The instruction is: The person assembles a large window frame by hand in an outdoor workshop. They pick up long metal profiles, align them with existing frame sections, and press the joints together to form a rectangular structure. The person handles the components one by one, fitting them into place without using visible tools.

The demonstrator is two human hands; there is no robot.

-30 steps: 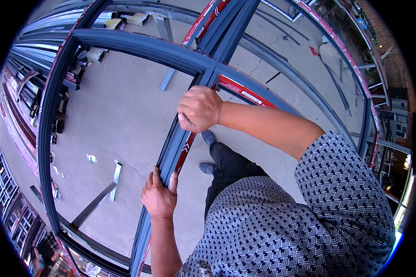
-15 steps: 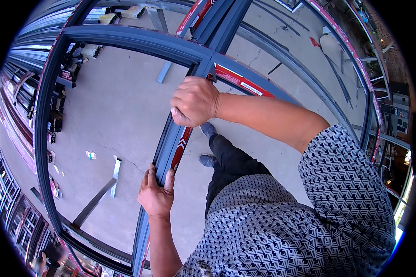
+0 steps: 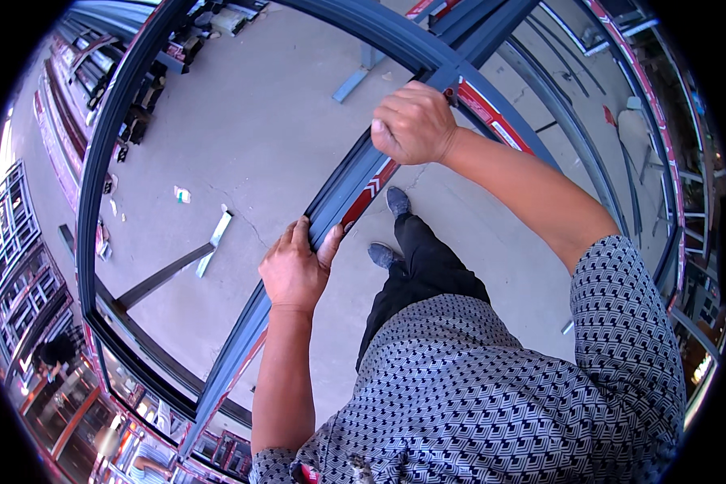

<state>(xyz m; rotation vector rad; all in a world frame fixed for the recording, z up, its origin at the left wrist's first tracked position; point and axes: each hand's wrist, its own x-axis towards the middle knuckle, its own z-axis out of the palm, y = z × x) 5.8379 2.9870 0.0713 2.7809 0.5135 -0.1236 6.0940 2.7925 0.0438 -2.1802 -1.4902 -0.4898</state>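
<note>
A large dark blue-grey metal frame (image 3: 105,145) lies raised above a concrete floor. Its middle bar (image 3: 343,194) runs from lower left to upper right and carries a strip of red-and-white tape. My left hand (image 3: 294,266) grips this bar from the side, fingers over its top edge. My right hand (image 3: 414,123) is closed on the same bar higher up, close to where it joins the cross bar (image 3: 395,36). My dark shoes (image 3: 395,202) stand on the floor just right of the bar.
Loose metal offcuts (image 3: 214,234) and a dark bar (image 3: 157,278) lie on the concrete floor (image 3: 258,129) under the frame. More frames (image 3: 613,97) are stacked at the right, racks of metal profiles (image 3: 24,242) at the left and rear.
The view has shifted so the frame sits higher and further right. Both hands stay on the middle bar, the right hand close to the joint throughout.
</note>
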